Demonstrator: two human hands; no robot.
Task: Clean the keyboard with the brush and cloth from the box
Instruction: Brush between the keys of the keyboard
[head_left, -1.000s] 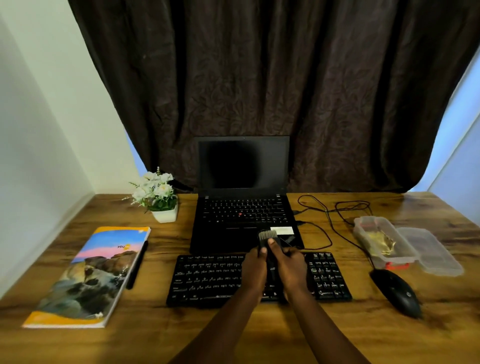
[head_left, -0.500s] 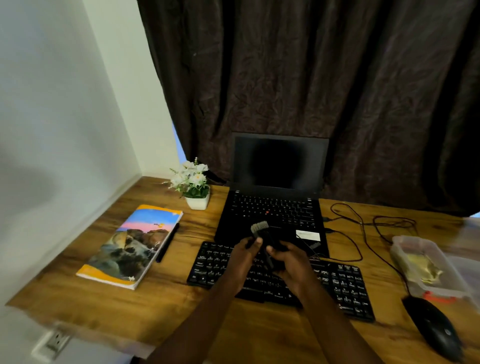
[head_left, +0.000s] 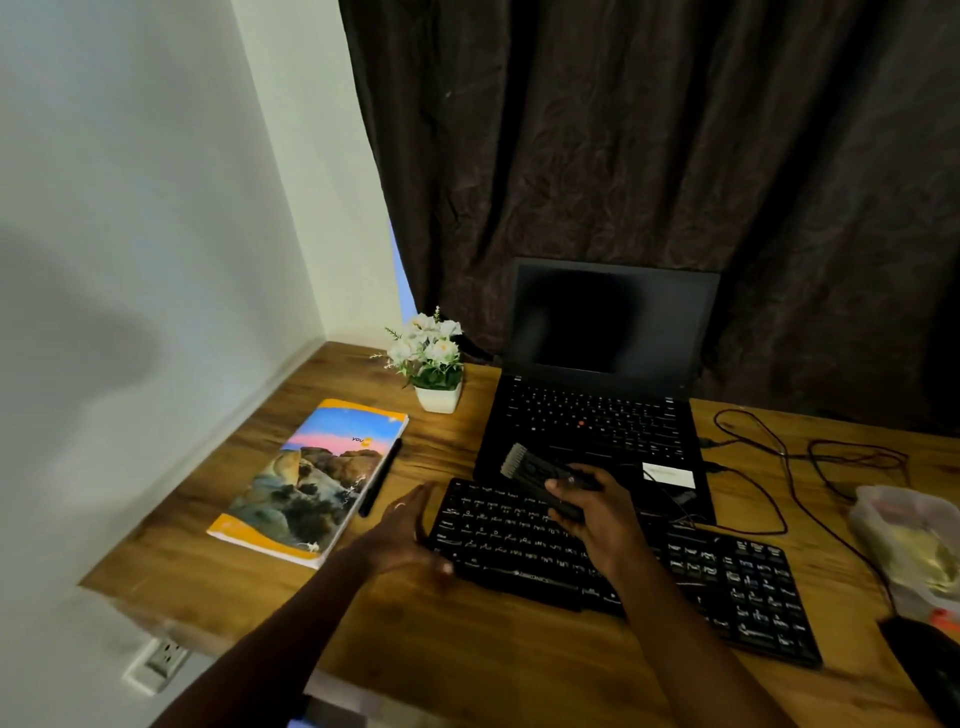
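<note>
My left hand (head_left: 410, 535) lies open at the left end of the keyboard (head_left: 727, 587), my right hand (head_left: 597, 514) grips the brush (head_left: 537, 470) just over its far keys, and the cloth (head_left: 930, 566) sits in the box (head_left: 872, 519), so I judge brushing barely begun, wiping undone.

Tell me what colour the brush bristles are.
The bristles are light grey, on the black brush; head view, the only one.

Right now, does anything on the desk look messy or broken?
Nothing looks spilled or broken. Only the cables right of the laptop lie in loose, tangled loops on the desk.
</note>
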